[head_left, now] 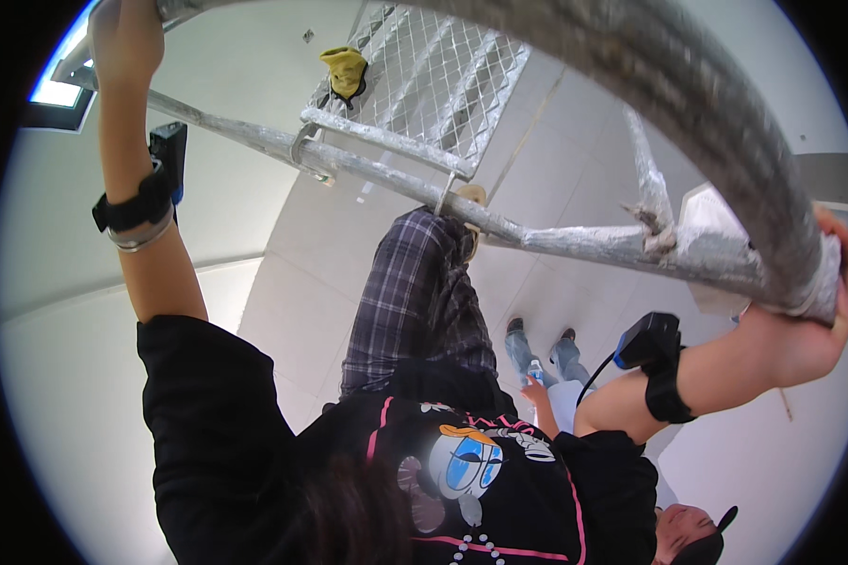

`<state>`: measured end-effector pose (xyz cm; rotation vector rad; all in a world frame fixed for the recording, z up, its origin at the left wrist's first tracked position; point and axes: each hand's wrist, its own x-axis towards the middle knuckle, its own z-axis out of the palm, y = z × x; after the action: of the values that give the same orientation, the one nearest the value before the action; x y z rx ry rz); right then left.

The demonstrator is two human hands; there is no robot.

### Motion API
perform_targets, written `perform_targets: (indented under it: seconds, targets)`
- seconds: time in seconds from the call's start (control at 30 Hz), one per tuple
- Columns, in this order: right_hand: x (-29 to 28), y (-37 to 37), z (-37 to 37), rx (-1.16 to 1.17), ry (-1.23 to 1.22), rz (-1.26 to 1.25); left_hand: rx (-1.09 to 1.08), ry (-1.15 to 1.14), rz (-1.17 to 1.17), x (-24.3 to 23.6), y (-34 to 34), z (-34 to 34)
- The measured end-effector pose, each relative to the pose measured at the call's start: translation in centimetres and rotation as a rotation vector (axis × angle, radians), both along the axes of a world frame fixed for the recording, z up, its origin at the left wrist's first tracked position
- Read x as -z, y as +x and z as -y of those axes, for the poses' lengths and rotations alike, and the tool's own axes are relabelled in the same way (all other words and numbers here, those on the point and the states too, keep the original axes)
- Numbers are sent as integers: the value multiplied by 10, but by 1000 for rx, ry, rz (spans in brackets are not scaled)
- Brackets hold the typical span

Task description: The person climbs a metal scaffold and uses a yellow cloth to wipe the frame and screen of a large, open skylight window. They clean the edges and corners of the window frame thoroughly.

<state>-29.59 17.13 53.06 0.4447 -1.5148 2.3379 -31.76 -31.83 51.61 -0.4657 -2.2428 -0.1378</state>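
Note:
Around me stands a scaffold frame [631, 71] of grey metal tube, worn and splashed with white. At the upper left, my left hand [127, 33] is raised to the frame's tube and closed round it; the picture's edge cuts off part of the fingers. On the far right, my right hand [827, 273] wraps the tube where the curved bar meets a joint. A straight crossbar [396, 179] runs in front of my plaid-trousered leg [400, 282]. My tan shoe [471, 200] shows partly behind that bar.
A mesh platform [433, 80] hooks onto the crossbar, with a yellow and black work glove [345, 72] at its left edge. On the tiled floor [301, 348] below stands a person in jeans [523, 353] holding a bottle [535, 370]. A capped person [693, 537] is at lower right.

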Motion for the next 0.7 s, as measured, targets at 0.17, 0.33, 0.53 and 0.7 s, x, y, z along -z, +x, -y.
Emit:
perform_targets:
  seconds: [0.17, 0.33, 0.53, 0.7]
  targets:
    - [3, 4, -14, -85, 93, -46, 87, 223, 142, 1, -1, 3]
    - [4, 4, -13, -21, 89, -24, 118, 299, 176, 3, -1, 5]
    - [7, 2, -13, 44, 128, -30, 127, 316, 169, 0, -3, 1]
    - [0, 3, 7, 236, 121, 23, 119, 287, 158, -1, 1, -5]
